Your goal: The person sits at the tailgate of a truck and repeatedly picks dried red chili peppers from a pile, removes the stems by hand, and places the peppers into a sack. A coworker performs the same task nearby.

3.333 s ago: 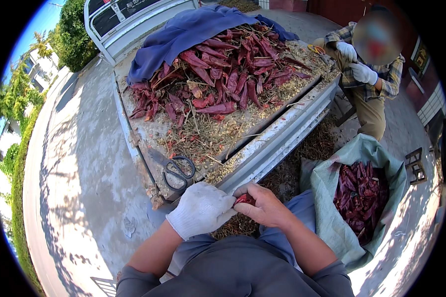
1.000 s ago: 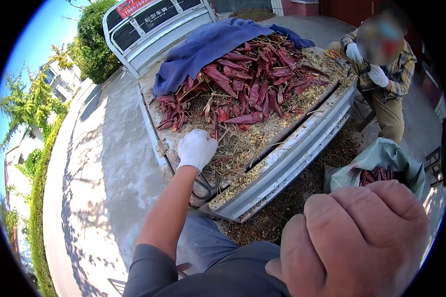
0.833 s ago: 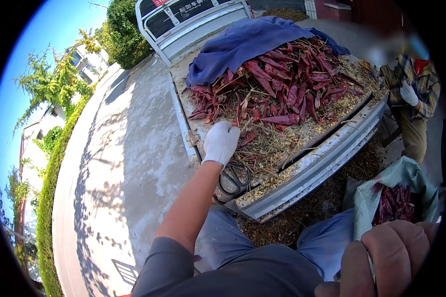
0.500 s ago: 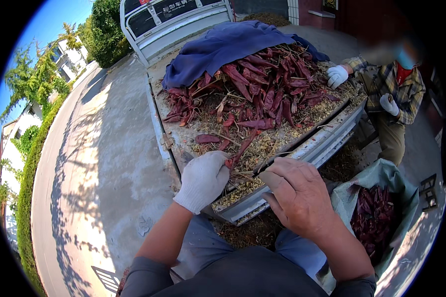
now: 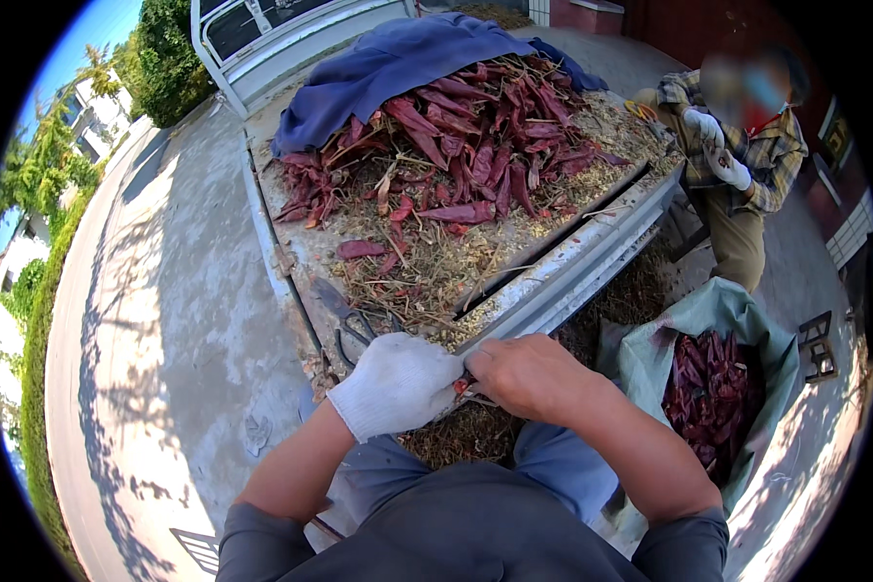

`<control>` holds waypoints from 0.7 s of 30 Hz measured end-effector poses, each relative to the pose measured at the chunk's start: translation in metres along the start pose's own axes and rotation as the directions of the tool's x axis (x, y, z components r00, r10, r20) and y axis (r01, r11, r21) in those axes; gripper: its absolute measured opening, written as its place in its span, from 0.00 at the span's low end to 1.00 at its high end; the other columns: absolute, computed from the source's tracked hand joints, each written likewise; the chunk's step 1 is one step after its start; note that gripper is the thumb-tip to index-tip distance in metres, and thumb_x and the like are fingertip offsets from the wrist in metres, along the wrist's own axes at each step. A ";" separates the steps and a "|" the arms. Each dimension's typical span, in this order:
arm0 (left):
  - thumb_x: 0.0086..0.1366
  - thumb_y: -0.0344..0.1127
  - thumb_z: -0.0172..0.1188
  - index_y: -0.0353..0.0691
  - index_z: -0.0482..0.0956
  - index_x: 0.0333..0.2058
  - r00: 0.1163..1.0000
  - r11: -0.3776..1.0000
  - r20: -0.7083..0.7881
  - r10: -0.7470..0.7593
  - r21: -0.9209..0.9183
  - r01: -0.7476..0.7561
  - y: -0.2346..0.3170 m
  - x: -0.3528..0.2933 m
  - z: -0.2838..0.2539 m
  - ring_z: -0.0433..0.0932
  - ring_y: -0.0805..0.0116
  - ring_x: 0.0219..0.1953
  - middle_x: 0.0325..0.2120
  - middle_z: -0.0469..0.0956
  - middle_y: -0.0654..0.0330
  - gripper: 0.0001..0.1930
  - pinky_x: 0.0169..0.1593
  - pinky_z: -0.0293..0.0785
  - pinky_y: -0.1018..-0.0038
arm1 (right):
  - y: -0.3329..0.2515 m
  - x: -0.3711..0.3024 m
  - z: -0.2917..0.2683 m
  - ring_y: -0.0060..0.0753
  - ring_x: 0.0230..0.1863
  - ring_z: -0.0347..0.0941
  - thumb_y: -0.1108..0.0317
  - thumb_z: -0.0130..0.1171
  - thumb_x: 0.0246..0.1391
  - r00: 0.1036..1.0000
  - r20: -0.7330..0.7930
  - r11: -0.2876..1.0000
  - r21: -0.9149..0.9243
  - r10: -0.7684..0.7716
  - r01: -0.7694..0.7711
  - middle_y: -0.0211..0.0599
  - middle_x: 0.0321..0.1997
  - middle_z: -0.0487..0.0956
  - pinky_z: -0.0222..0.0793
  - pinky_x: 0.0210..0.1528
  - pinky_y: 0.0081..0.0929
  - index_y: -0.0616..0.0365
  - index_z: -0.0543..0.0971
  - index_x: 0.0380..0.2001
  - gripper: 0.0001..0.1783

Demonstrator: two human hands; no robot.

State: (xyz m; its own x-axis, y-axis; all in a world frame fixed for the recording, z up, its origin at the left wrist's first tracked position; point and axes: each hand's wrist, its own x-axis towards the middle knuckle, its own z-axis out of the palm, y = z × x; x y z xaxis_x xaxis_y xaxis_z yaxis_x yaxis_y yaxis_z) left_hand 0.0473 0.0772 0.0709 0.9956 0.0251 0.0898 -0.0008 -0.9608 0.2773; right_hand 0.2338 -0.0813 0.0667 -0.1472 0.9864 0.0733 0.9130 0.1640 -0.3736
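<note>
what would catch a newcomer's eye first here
The big heap of dark red peppers on the truck bed stands out, with a blue cloth draped over its far side. To the right, a pale green sack holds more peppers. At lower centre, the gloved left hand and bare right hand meet at a small red piece.

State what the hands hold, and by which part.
A red pepper, between the left hand and right hand; it is mostly hidden, so which part each grips cannot be told.
</note>
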 end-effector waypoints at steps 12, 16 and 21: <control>0.69 0.36 0.64 0.35 0.83 0.40 0.967 0.684 -0.163 -0.196 -0.729 0.016 0.005 -0.026 0.054 0.83 0.50 0.34 0.31 0.82 0.50 0.09 0.39 0.79 0.60 | -0.010 -0.029 0.092 0.25 0.29 0.67 0.59 0.60 0.77 0.942 -0.027 0.011 1.000 0.333 0.024 0.31 0.29 0.72 0.67 0.33 0.31 0.59 0.77 0.37 0.15; 0.69 0.35 0.64 0.36 0.85 0.38 0.955 0.592 -0.066 -0.289 -0.796 0.124 0.015 -0.027 0.056 0.85 0.49 0.32 0.29 0.83 0.50 0.08 0.38 0.80 0.61 | 0.003 -0.034 0.099 0.22 0.27 0.63 0.57 0.62 0.76 0.832 -0.037 -0.296 0.925 0.553 0.237 0.26 0.30 0.71 0.63 0.31 0.25 0.55 0.77 0.40 0.14; 0.68 0.40 0.62 0.38 0.86 0.33 0.919 0.901 -0.056 -0.391 -0.226 0.370 0.031 -0.009 0.043 0.87 0.44 0.34 0.28 0.85 0.48 0.11 0.39 0.80 0.52 | -0.005 -0.044 0.056 0.29 0.35 0.79 0.58 0.74 0.64 0.776 -0.332 0.609 0.789 0.536 -0.084 0.36 0.37 0.83 0.77 0.41 0.30 0.60 0.82 0.46 0.17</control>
State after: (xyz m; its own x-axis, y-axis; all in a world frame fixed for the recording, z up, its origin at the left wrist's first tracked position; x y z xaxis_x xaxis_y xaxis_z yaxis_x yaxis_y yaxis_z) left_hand 0.0424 0.0349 0.0372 0.9096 0.4145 0.0273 0.3468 -0.7939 0.4994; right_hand 0.2147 -0.1247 0.0140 0.5019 0.8493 0.1637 0.2686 0.0268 -0.9629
